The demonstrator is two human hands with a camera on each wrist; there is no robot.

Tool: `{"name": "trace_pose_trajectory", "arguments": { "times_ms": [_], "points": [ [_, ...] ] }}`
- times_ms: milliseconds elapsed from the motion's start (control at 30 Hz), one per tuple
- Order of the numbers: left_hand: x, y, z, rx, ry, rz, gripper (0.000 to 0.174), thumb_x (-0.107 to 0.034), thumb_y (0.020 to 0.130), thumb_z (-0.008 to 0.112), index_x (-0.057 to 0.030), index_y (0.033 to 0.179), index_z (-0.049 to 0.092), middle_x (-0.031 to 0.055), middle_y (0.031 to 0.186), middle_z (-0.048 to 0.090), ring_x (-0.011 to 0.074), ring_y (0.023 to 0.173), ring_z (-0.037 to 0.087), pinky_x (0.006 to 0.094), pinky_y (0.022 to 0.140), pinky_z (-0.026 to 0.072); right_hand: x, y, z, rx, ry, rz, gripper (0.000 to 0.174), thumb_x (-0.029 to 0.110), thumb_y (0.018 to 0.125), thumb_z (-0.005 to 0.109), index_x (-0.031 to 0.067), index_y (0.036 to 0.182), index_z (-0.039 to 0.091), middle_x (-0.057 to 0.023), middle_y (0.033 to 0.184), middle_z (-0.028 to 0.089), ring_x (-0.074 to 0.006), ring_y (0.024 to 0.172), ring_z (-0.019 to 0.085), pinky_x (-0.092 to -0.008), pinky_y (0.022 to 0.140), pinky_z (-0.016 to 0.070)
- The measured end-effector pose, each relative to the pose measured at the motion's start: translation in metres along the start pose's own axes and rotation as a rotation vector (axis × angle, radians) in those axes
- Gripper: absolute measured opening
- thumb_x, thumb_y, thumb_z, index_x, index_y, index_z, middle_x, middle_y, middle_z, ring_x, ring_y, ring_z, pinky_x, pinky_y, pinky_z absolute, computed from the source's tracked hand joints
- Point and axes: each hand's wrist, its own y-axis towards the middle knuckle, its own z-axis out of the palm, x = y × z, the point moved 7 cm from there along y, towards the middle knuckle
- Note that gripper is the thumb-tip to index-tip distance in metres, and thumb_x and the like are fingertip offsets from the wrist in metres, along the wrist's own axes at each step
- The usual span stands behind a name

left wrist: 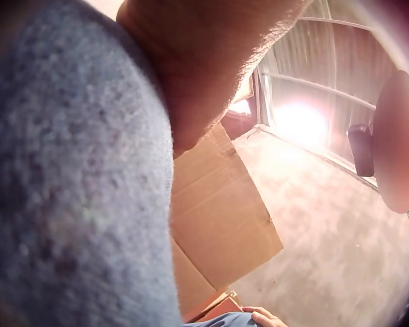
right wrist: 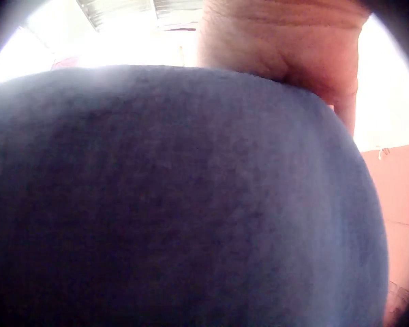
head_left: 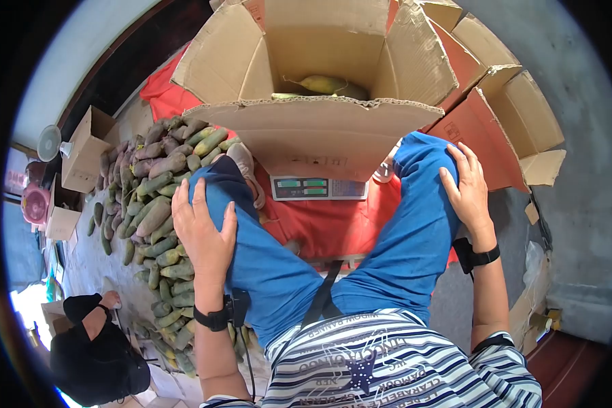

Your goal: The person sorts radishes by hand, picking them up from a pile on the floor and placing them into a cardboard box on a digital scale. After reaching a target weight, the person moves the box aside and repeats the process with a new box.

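Note:
My left hand (head_left: 205,238) rests on the left knee of the blue trousers (head_left: 265,251), fingers loosely extended and holding nothing. The right hand (head_left: 468,190) lies on the other knee in the same relaxed way. Both wrist views are mostly filled by trouser cloth (right wrist: 191,197), with the heel of each hand against it. Between the knees, an open cardboard box (head_left: 306,132) stands on a digital scale (head_left: 319,188) with lit green displays. Inside the box a long green vegetable (head_left: 323,84) shows; the front flap hides the lower contents.
A big heap of long green and brownish vegetables (head_left: 158,183) covers the floor at left. Red cloth (head_left: 333,234) lies under the scale. More open cartons (head_left: 479,139) stand at right. Another person in black (head_left: 102,360) is at lower left, near a pink object (head_left: 35,202).

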Motion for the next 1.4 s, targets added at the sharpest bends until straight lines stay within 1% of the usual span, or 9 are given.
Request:
{"name": "trace_pose_trajectory", "arguments": {
  "times_ms": [133, 300, 367, 533, 633, 800, 833, 1233, 1400],
  "points": [
    [0.001, 0.001, 0.004, 0.001, -0.012, 0.011, 0.055, -0.023, 0.083, 0.064, -0.0024, 0.131, 0.046, 0.0223, 0.137, 0.041, 0.039, 0.129, 0.035, 0.0459, 0.108, 0.0267, -0.006, -0.005, -0.002, -0.077, 0.097, -0.012, 0.049, 0.032, 0.085, 0.062, 0.0092, 0.128, 0.052, -0.0162, 0.134, 0.046, -0.0347, 0.121, 0.046, -0.0421, 0.101, 0.0388],
    [-0.002, 0.001, 0.004, -0.005, -0.019, 0.033, 0.057, -0.022, 0.082, 0.064, -0.0023, 0.132, 0.045, 0.0214, 0.138, 0.039, 0.0398, 0.128, 0.035, 0.0475, 0.107, 0.0277, -0.02, -0.015, 0.003, -0.077, 0.256, 0.042, 0.065, 0.038, 0.088, 0.058, 0.0037, 0.139, 0.036, -0.0193, 0.137, 0.041, -0.0345, 0.127, 0.041, -0.0401, 0.106, 0.0333],
    [-0.003, 0.002, 0.004, -0.013, -0.023, 0.045, 0.059, -0.023, 0.081, 0.066, -0.0026, 0.132, 0.045, 0.0212, 0.139, 0.039, 0.0403, 0.128, 0.035, 0.0483, 0.105, 0.029, -0.023, -0.024, 0.006, -0.054, 0.277, 0.11, 0.075, 0.043, 0.088, 0.058, 0.0029, 0.143, 0.027, -0.0215, 0.138, 0.039, -0.0357, 0.129, 0.039, -0.0406, 0.106, 0.0325],
    [-0.003, 0.002, 0.006, -0.033, -0.017, 0.062, 0.058, -0.025, 0.081, 0.066, -0.0026, 0.13, 0.046, 0.021, 0.136, 0.041, 0.0396, 0.127, 0.035, 0.0485, 0.105, 0.0296, -0.033, -0.052, 0.006, 0.025, 0.335, 0.275, 0.08, 0.048, 0.089, 0.055, 0.0025, 0.145, 0.022, -0.0242, 0.139, 0.038, -0.0376, 0.129, 0.039, -0.0409, 0.106, 0.0323],
    [0.004, 0.001, 0.007, -0.055, -0.036, 0.063, 0.058, -0.026, 0.081, 0.066, -0.0029, 0.13, 0.046, 0.0208, 0.135, 0.041, 0.0393, 0.127, 0.036, 0.0484, 0.105, 0.0301, -0.034, -0.071, -0.013, 0.029, 0.338, 0.316, 0.08, 0.05, 0.089, 0.054, 0.0024, 0.145, 0.023, -0.0255, 0.139, 0.037, -0.0373, 0.129, 0.039, -0.0408, 0.107, 0.0318],
    [0.008, -0.001, 0.003, -0.094, -0.067, 0.045, 0.058, -0.026, 0.08, 0.067, -0.0041, 0.13, 0.046, 0.019, 0.136, 0.041, 0.038, 0.128, 0.036, 0.0478, 0.105, 0.0304, -0.049, -0.098, -0.054, -0.089, 0.39, 0.336, 0.07, 0.042, 0.089, 0.059, 0.0012, 0.141, 0.035, -0.0195, 0.132, 0.047, -0.0266, 0.12, 0.05, -0.0354, 0.099, 0.0412],
    [0.009, -0.002, 0.004, -0.091, -0.068, 0.04, 0.058, -0.027, 0.08, 0.067, -0.0045, 0.13, 0.046, 0.0183, 0.136, 0.041, 0.0375, 0.128, 0.036, 0.0477, 0.105, 0.0304, -0.055, -0.103, -0.058, -0.075, 0.416, 0.393, 0.063, 0.037, 0.092, 0.056, 0.004, 0.141, 0.036, -0.0212, 0.132, 0.047, -0.0282, 0.123, 0.047, -0.0362, 0.102, 0.0375],
    [0.012, -0.004, 0.001, -0.12, -0.093, 0.026, 0.059, -0.026, 0.079, 0.067, -0.003, 0.129, 0.046, 0.0193, 0.134, 0.041, 0.0369, 0.127, 0.036, 0.0471, 0.105, 0.0307, -0.1, -0.159, -0.043, -0.086, 0.246, 0.465, 0.061, 0.034, 0.091, 0.057, 0.0033, 0.14, 0.037, -0.0199, 0.13, 0.049, -0.0293, 0.121, 0.049, -0.0383, 0.101, 0.0382],
    [0.011, -0.005, -0.001, -0.122, -0.094, 0.011, 0.059, -0.026, 0.079, 0.067, -0.0033, 0.129, 0.046, 0.0191, 0.134, 0.041, 0.0364, 0.128, 0.036, 0.0468, 0.104, 0.0309, -0.09, -0.161, -0.04, -0.072, 0.238, 0.424, 0.057, 0.024, 0.091, 0.059, 0.0038, 0.139, 0.037, -0.0192, 0.131, 0.048, -0.0283, 0.119, 0.051, -0.0371, 0.096, 0.0446]
  ]
}}
